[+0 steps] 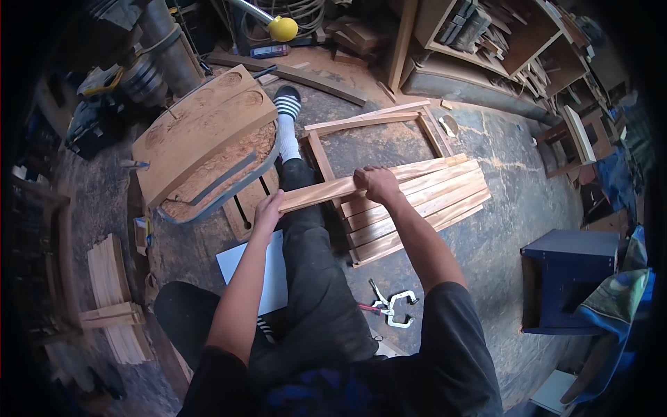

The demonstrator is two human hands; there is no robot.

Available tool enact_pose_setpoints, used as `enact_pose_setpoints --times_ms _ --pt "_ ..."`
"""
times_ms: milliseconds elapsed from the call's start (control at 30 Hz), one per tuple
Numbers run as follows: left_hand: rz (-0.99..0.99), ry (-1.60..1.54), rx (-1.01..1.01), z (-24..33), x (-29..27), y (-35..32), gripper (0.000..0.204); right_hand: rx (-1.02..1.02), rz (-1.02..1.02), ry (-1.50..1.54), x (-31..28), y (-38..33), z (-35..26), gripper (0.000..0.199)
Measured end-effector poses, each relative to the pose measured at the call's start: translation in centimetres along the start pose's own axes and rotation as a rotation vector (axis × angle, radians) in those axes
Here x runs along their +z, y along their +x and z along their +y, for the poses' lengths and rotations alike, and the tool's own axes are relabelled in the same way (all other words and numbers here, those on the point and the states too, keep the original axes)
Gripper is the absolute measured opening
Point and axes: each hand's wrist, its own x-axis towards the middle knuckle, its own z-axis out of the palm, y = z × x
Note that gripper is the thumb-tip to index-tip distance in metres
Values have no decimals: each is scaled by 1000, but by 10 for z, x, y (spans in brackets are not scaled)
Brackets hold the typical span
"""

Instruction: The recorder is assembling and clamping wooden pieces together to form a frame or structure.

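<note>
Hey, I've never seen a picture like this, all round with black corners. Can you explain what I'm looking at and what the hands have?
Sure. There's no machine here: those are a person's own bare hands. The one picture comes from a fisheye camera on their head, looking down, so straight edges bend near the rim. The left hand grips one end of a long wooden strip; the right hand grips it farther along. On the floor area around them are a row of similar slats, an open wooden frame and a white C-shaped clamp.
</note>
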Motion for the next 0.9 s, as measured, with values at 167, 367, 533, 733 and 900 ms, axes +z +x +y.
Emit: enact_pose_setpoints --times_ms 167,367,533,733,900 --pt "-11 -136 35 4 27 17 43 157 19 35 5 2 11 43" --pt "-46 -50 66 -22 78 39 40 263 335 226 25 -21 25 46" --pt "58 189 212 -40 120 55 36 557 624 242 60 -60 14 59" --pt "196 432 191 -46 158 47 43 650 435 300 89 -89 9 75" --pt "247 493 184 -49 166 52 44 659 475 293 91 -86 3 74"
